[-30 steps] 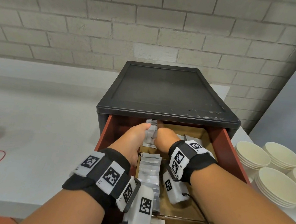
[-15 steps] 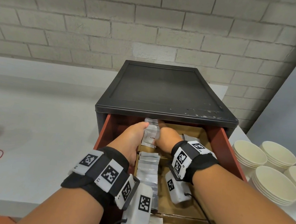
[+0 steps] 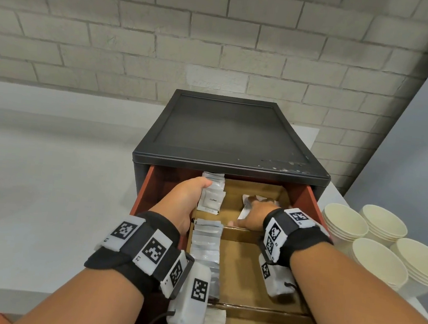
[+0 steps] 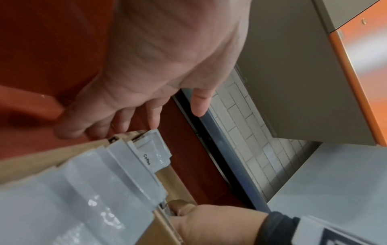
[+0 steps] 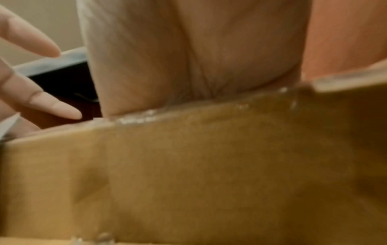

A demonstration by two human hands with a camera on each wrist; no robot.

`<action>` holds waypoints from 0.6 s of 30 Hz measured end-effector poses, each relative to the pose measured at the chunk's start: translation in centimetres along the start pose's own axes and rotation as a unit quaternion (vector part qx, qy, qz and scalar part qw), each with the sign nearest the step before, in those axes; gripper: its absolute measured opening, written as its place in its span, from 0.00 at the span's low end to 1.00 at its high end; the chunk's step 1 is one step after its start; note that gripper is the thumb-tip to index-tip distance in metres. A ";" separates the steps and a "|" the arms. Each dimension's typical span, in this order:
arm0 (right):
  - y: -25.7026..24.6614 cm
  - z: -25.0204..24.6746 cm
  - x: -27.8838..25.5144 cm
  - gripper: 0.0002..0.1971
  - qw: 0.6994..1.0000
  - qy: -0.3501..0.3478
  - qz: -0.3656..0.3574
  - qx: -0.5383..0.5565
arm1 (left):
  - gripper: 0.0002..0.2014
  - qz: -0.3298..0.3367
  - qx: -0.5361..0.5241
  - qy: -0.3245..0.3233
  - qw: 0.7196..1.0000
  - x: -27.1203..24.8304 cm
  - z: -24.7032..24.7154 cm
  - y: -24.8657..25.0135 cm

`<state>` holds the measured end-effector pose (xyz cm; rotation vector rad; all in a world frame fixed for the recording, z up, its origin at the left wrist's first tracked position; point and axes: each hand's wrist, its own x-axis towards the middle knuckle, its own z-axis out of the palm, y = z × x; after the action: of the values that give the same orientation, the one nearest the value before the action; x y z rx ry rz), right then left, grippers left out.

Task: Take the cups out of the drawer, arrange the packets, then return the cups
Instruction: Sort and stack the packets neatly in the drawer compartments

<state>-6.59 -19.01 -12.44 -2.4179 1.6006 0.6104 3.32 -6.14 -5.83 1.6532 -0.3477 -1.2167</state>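
Left hand [image 3: 187, 200] fingers rest loose against coffee packets [image 3: 213, 198] in drawer [image 3: 306, 198]; right hand [image 3: 253, 214] reaches rear compartment, grasp unclear. Cups [image 3: 379, 261] on counter [image 3: 47, 184].

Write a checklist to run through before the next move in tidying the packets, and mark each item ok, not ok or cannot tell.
1. Cups out of the drawer: ok, stacks stand on the counter to the right.
2. Coffee packets in the back left slot standing in a row: ok, the left hand steadies them.
3. Loose packets in the back right slot sorted: not ok, they lie in a heap under the right hand.
4. Right hand's hold on a packet: cannot tell, its fingers are hidden.
5. Middle right slot free for cups: ok, bare cardboard shows.
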 end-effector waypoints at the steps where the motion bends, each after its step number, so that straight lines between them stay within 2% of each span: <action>1: -0.3 0.2 0.3 0.48 1.000 0.001 0.011 0.005 | 0.07 0.001 -0.001 0.000 1.000 0.0 -0.1 0.0; 5: -0.8 -0.3 0.5 0.45 0.999 -0.020 0.040 -0.002 | 0.06 0.005 0.004 0.003 1.000 0.1 -0.2 0.0; 8: -0.3 -0.8 0.5 0.30 0.999 -0.006 0.043 -0.021 | 0.10 0.002 0.009 0.003 1.000 -0.1 -0.3 0.1; 9: -0.2 -0.9 0.5 0.27 0.998 -0.008 0.049 -0.027 | 0.11 0.003 0.011 0.003 1.000 0.0 -0.3 0.1; 11: 0.0 -1.0 0.6 0.27 0.998 -0.009 0.053 -0.026 | 0.12 0.006 0.013 0.000 1.000 0.0 -0.4 0.0; 15: 0.2 -1.4 0.2 0.24 0.997 -0.016 0.069 -0.007 | 0.06 0.003 -0.002 0.001 1.000 0.0 -0.3 0.1; 18: 0.0 -1.6 -0.1 0.19 0.998 -0.007 0.055 -0.011 | 0.10 0.003 -0.019 0.003 1.000 0.1 -0.4 0.0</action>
<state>-6.25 -19.54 -10.94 -2.3472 1.7398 0.6657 3.70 -5.99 -5.89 1.6226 -0.3240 -1.2062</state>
